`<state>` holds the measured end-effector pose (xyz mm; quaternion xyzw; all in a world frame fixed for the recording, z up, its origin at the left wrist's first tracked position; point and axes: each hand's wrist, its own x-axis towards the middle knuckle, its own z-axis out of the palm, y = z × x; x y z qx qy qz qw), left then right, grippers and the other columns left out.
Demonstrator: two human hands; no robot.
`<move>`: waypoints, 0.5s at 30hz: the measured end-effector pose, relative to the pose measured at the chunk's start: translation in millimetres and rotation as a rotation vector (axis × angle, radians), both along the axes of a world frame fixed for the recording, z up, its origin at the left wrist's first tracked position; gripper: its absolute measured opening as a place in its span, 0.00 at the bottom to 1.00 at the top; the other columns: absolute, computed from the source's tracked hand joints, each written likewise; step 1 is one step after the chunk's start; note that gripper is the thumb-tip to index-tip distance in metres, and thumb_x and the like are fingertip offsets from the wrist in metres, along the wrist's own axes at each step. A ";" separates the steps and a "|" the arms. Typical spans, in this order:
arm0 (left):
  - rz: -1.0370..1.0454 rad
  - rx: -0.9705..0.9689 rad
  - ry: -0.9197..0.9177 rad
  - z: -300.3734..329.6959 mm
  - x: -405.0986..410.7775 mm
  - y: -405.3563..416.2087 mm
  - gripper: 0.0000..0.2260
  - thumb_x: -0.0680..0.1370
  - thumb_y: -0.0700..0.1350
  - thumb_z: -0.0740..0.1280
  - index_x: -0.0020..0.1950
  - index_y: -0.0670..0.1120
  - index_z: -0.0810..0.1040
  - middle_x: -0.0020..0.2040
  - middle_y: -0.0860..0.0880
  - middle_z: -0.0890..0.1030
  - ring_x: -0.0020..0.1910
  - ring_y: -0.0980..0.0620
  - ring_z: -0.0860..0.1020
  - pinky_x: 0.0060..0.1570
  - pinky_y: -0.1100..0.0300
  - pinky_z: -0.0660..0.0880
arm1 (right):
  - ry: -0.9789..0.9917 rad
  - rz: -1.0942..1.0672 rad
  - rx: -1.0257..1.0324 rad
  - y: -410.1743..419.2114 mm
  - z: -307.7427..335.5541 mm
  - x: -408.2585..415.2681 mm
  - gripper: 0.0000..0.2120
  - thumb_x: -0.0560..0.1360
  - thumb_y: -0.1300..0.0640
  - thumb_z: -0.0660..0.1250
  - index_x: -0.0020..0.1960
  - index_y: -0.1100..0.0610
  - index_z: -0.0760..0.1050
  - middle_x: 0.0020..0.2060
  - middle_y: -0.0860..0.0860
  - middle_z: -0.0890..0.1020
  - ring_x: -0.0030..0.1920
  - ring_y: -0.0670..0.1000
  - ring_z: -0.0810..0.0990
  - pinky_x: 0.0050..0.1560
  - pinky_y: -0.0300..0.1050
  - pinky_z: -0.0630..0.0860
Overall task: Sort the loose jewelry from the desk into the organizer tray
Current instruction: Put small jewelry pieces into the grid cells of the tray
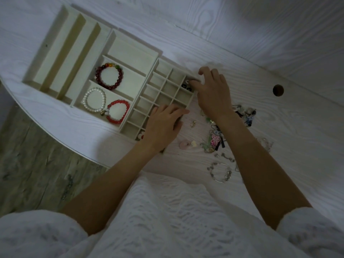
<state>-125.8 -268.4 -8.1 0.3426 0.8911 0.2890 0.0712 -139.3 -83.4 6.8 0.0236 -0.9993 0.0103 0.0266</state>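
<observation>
White wood-grain tabletop (pixel 260 127), dim light. Three cream organizer trays side by side: long-slot tray (pixel 61 58) at far left, wide-compartment tray (pixel 130 53) in the middle, small-grid tray (pixel 165 94) on the right, touching its neighbour.

In the middle tray: dark red bead bracelet (pixel 109 76) with a few orange and green beads, alone in one compartment; in the nearest compartment a white pearl bracelet (pixel 94 100) and a bright red bead bracelet (pixel 118 113), touching each other.

Left hand (pixel 163 123) palm down, fingers fairly straight, resting on the near edge of the grid tray, covering several cells; nothing visibly held. Small red-and-white item (pixel 141 135) in a near cell just beside that wrist.

Right hand (pixel 214 92) at the grid tray's far right corner, fingers curled, fingertips (pixel 193 83) pinching a small pale piece over a cell holding small dark pieces (pixel 186 86); exact kind too small to tell.

Loose jewelry pile (pixel 216 140) on the tabletop right of the grid tray, partly under the right forearm: pink flower charm, pale pink piece (pixel 185 144), silver charm bracelet (pixel 221 172) nearer the body.

Round cable hole (pixel 278 90) in the tabletop, well right.
</observation>
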 end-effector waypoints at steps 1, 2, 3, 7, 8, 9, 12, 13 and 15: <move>0.000 -0.001 -0.003 0.2 0.2 -0.1 0.14 0.72 0.39 0.70 0.58 0.47 0.79 0.50 0.49 0.80 0.46 0.45 0.76 0.46 0.53 0.70 | -0.008 -0.001 -0.005 0.0 -0.5 -0.1 0.20 0.69 0.67 0.49 0.49 0.57 0.78 0.51 0.60 0.77 0.45 0.60 0.76 0.39 0.47 0.66; 0.000 -0.004 -0.005 0.5 0.4 0.0 0.14 0.72 0.39 0.70 0.58 0.47 0.79 0.50 0.49 0.80 0.47 0.46 0.76 0.46 0.53 0.70 | -0.013 -0.004 -0.013 0.1 -0.7 0.1 0.21 0.68 0.67 0.49 0.49 0.57 0.78 0.51 0.60 0.77 0.45 0.60 0.76 0.39 0.47 0.67; 0.000 -0.008 -0.006 0.7 0.5 0.0 0.14 0.72 0.40 0.69 0.58 0.48 0.79 0.50 0.49 0.80 0.47 0.46 0.76 0.46 0.53 0.70 | -0.014 -0.011 -0.024 0.0 -0.5 0.4 0.21 0.68 0.67 0.50 0.50 0.57 0.78 0.52 0.60 0.77 0.46 0.60 0.76 0.39 0.47 0.67; 0.001 -0.015 -0.014 1.0 0.7 -0.2 0.15 0.73 0.40 0.69 0.58 0.48 0.79 0.50 0.49 0.80 0.46 0.45 0.76 0.46 0.54 0.69 | 0.040 -0.068 -0.172 2.9 7.4 6.7 0.20 0.66 0.69 0.60 0.55 0.57 0.78 0.53 0.60 0.76 0.47 0.60 0.75 0.41 0.47 0.69; 0.002 -0.014 -0.017 1.1 0.8 0.0 0.15 0.73 0.40 0.69 0.59 0.48 0.79 0.50 0.49 0.80 0.46 0.45 0.76 0.46 0.54 0.69 | 0.064 -0.111 -0.222 6.8 11.4 12.5 0.20 0.66 0.69 0.62 0.56 0.58 0.78 0.54 0.60 0.76 0.47 0.59 0.75 0.42 0.47 0.69; 0.006 -0.016 -0.019 1.2 0.8 0.0 0.15 0.73 0.40 0.69 0.59 0.47 0.79 0.50 0.49 0.80 0.47 0.45 0.76 0.47 0.54 0.69 | 0.097 -0.175 -0.271 12.2 14.7 20.2 0.19 0.67 0.68 0.62 0.55 0.58 0.79 0.53 0.59 0.76 0.47 0.58 0.75 0.43 0.47 0.70; 0.017 -0.023 -0.016 1.0 1.3 0.1 0.16 0.73 0.40 0.69 0.61 0.46 0.78 0.51 0.48 0.80 0.48 0.44 0.76 0.47 0.54 0.69 | 0.170 -0.433 -0.388 35.0 18.1 53.2 0.15 0.71 0.65 0.61 0.55 0.58 0.79 0.52 0.58 0.78 0.50 0.58 0.75 0.49 0.50 0.71; 0.016 -0.029 -0.016 1.8 1.9 0.6 0.16 0.73 0.41 0.68 0.61 0.45 0.77 0.51 0.47 0.80 0.48 0.44 0.76 0.46 0.54 0.69 | 0.140 -0.496 -0.404 42.5 15.6 65.5 0.15 0.73 0.63 0.60 0.57 0.57 0.79 0.53 0.57 0.78 0.52 0.58 0.75 0.52 0.51 0.70; 0.017 -0.043 -0.025 1.9 1.0 0.9 0.16 0.73 0.42 0.67 0.62 0.45 0.77 0.51 0.47 0.81 0.48 0.43 0.76 0.46 0.54 0.69 | -0.042 -0.515 -0.405 54.0 5.8 84.6 0.19 0.75 0.58 0.59 0.64 0.57 0.74 0.61 0.58 0.76 0.61 0.59 0.72 0.59 0.53 0.68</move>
